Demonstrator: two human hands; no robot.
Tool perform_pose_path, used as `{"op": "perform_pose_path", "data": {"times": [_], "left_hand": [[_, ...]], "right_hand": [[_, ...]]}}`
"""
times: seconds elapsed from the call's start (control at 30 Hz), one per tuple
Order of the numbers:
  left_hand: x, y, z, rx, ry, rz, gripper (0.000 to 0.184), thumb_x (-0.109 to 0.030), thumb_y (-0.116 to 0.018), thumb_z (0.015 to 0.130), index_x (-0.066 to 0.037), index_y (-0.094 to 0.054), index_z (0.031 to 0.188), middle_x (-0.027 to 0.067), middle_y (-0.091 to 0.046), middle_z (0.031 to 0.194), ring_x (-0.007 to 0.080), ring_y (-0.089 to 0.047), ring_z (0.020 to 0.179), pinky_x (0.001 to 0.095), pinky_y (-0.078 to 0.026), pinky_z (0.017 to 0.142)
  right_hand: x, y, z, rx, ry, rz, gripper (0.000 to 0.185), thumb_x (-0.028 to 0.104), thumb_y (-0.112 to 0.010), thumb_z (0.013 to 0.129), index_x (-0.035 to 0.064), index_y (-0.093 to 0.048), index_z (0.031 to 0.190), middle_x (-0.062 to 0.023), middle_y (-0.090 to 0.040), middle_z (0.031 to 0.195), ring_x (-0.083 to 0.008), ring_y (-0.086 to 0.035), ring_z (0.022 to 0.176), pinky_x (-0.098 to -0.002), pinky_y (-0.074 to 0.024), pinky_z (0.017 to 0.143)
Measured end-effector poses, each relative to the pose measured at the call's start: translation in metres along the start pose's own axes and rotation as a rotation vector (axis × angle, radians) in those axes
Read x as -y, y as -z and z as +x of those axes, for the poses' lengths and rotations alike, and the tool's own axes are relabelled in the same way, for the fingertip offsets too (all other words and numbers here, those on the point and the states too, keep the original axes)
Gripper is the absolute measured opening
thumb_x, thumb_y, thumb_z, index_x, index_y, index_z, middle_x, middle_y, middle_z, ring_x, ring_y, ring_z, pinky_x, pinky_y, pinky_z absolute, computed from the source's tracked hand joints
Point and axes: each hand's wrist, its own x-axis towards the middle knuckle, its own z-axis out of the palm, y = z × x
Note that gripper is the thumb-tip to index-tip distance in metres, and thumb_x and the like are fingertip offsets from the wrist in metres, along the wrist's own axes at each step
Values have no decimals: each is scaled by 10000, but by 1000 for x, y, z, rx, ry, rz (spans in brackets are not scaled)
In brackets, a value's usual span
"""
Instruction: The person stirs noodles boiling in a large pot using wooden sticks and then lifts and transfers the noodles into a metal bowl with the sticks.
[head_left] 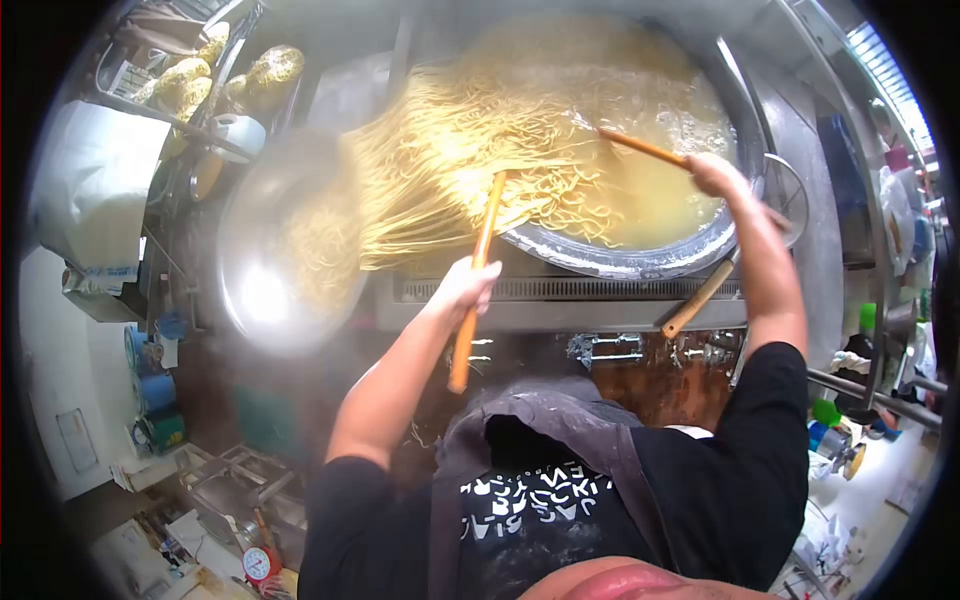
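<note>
My left hand (470, 287) is closed around a thick wooden stick (488, 225), whose far end touches the yellow noodles (470, 135). My right hand (715, 175) grips a second wooden stick (640, 147), its tip over the cloudy, steaming water (655, 205). The noodles lie in a large round pot (620, 262) and stretch in a long sheet over its left side. They reach into a shiny metal bowl (265, 285) on the left, which holds more noodles and looks blurred.
A wooden-handled strainer (700, 298) rests at the pot's right front edge. Several bags of noodles (275, 75) sit on a rack at the upper left, near a white sheet (95, 170). A red-rimmed dial scale (258, 563) stands at the lower left. A metal rail (880, 400) runs along the right.
</note>
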Motion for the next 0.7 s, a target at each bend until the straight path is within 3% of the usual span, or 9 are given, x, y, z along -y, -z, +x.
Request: {"op": "perform_pose_path", "data": {"times": [0.13,0.27,0.33,0.6,0.7], "left_hand": [[19,-15,81,-204,-177,130,265,-232,-700,950,-115,-463,926,-22,-468,622,87,-437,434,277,-385,388],[29,-1,69,-379,-288,292,287,-244,-727,916,-81,-495,966,13,-517,673,132,-502,497,318,-425,440],[20,11,36,-403,-284,322,331,-255,-743,884,-34,-537,1020,80,-600,764,203,-602,608,374,-497,539],[19,111,-99,-412,-495,83,262,-216,-726,930,-76,-509,967,-4,-513,658,109,-472,438,298,-373,388],[9,153,-163,-464,-535,13,257,-219,-728,935,-81,-513,964,-29,-475,623,96,-455,431,275,-345,373]], "right_hand": [[113,-54,35,78,-32,233,257,132,-493,953,33,-609,1160,-268,-701,1061,-438,-676,1007,-516,-539,869],[175,-80,21,-10,1,412,314,214,-574,935,27,-556,1187,-282,-690,1056,-455,-663,1012,-532,-523,876],[208,-75,8,-36,6,473,328,206,-590,928,21,-549,1196,-289,-687,1056,-456,-660,1019,-534,-517,880],[383,36,-58,-39,114,586,284,184,-579,946,-18,-603,1144,-246,-697,962,-410,-689,893,-500,-521,720],[463,67,-69,1,205,547,282,137,-591,937,-44,-649,1146,-258,-708,979,-348,-710,921,-465,-548,761]]}}
